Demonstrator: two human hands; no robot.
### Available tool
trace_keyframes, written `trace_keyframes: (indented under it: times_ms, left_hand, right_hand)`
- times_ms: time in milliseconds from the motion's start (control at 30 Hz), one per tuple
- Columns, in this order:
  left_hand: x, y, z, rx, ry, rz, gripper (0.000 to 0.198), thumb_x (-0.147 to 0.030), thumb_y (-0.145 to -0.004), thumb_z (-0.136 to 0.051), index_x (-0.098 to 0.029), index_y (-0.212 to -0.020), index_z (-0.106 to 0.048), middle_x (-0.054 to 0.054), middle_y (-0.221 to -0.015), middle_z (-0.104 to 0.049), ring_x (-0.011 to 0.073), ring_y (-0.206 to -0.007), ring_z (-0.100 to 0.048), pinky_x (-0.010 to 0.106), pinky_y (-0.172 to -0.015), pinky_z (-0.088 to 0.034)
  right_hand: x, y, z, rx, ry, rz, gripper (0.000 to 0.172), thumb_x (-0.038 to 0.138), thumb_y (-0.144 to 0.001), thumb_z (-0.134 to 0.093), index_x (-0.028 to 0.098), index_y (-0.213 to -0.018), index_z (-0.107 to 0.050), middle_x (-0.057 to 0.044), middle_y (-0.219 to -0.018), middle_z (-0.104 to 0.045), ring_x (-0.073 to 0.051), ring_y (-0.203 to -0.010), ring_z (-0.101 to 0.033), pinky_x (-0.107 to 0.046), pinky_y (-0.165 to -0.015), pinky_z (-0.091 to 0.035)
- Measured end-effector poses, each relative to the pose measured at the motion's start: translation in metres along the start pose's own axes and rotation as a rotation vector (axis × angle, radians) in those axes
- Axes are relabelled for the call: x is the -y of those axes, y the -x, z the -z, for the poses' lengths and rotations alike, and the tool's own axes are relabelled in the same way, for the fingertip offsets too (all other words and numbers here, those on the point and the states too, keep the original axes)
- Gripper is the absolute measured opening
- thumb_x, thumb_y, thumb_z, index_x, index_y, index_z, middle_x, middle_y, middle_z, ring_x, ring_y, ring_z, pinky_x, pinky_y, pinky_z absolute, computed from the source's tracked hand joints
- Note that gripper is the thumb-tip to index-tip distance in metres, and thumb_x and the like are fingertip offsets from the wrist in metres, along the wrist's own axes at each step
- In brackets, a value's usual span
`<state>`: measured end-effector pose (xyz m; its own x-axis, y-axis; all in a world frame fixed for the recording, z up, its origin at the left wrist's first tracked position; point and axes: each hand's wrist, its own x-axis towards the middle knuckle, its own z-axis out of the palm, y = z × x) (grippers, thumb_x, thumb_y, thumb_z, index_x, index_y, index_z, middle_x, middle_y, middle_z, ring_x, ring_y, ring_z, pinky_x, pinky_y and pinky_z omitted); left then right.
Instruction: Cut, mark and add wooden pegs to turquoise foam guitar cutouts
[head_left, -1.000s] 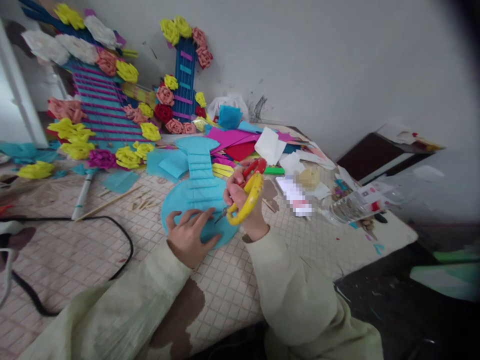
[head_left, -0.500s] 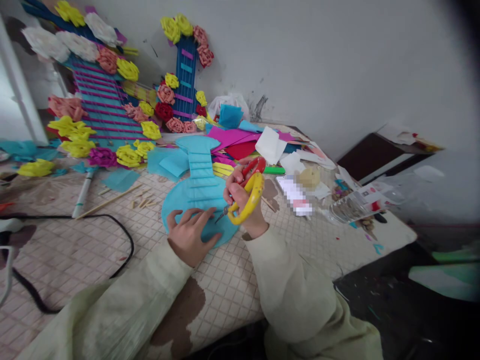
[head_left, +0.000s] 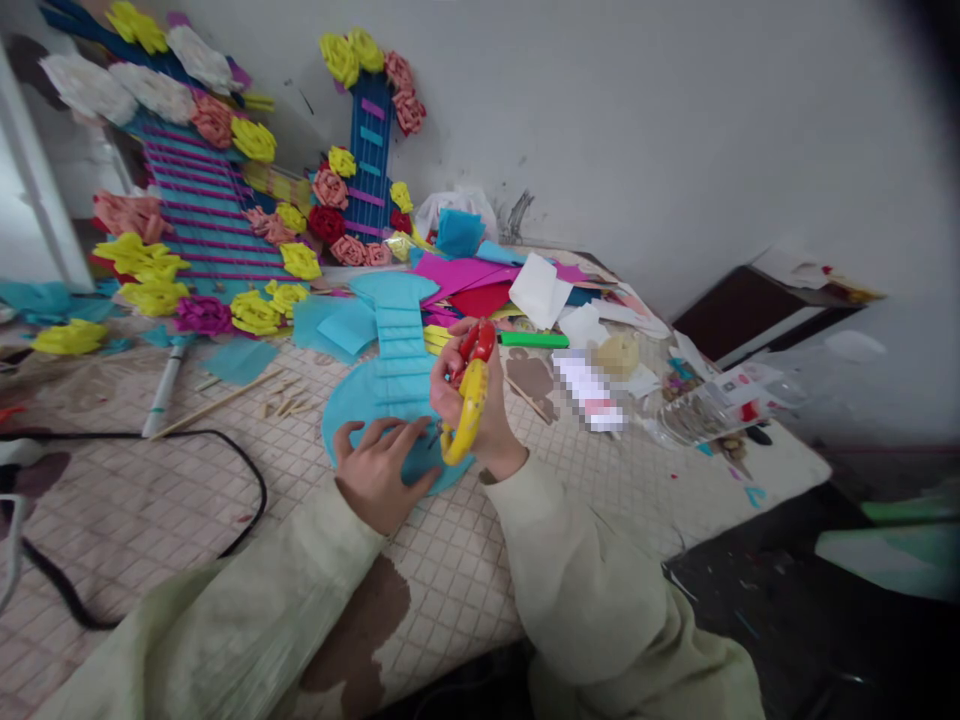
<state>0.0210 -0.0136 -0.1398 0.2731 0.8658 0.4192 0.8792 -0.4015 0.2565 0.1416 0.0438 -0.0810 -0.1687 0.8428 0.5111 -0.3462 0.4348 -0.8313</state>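
A light-blue guitar-shaped piece (head_left: 352, 400) lies on the table, with raised ribs across its neck and body. My left hand (head_left: 382, 465) rests on its lower body with fingers spread, holding nothing. My right hand (head_left: 495, 425) is closed around scissors with one red and one yellow handle (head_left: 470, 410). Their metal tip points down at the blue piece, close to my left fingertips. The handle and my left hand partly hide the tip, so I cannot tell whether it touches the surface.
Behind stand two decorated panels with paper flowers (head_left: 255, 140). Coloured sheets (head_left: 465, 270), a green cutter-like stick (head_left: 534, 340), a blurred phone-like object (head_left: 585, 385) and a plastic bottle (head_left: 697, 410) lie around. Short wooden sticks (head_left: 292, 405) and a black cable (head_left: 251, 475) are left.
My right hand has moved slightly left and turned the scissors more upright, bringing the handles nearer to my left hand. My left hand has stayed in place.
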Motion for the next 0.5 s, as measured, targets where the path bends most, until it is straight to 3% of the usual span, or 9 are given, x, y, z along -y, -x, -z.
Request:
trace_keyframes:
  times_ms: [300,500]
  left_hand:
    - [0.0009,0.0003,0.0009,0.021,0.008,0.014,0.037,-0.044,-0.077,-0.053,-0.024,-0.108,-0.051,0.004,-0.093,-0.068,0.0281,-0.098,-0.056,0.051,-0.088,-0.026]
    - [-0.0006,-0.0028,0.0046,0.066,0.032,0.030,0.035,-0.041,-0.078,-0.052,-0.023,-0.108,-0.051,0.005,-0.097,-0.067,0.0291,-0.103,-0.054,0.053,-0.088,-0.026]
  right_hand:
    - [-0.0108,0.0000,-0.0035,0.066,-0.053,-0.032,0.042,0.021,-0.062,-0.063,0.032,-0.094,-0.037,0.005,-0.072,-0.033,-0.009,-0.049,-0.036,-0.019,-0.038,-0.032]
    - [-0.0018,0.0008,-0.0068,0.001,0.021,-0.027,0.045,0.031,-0.062,-0.066,0.031,-0.096,-0.037,0.003,-0.076,-0.035,-0.010,-0.054,-0.039,-0.021,-0.040,-0.036]
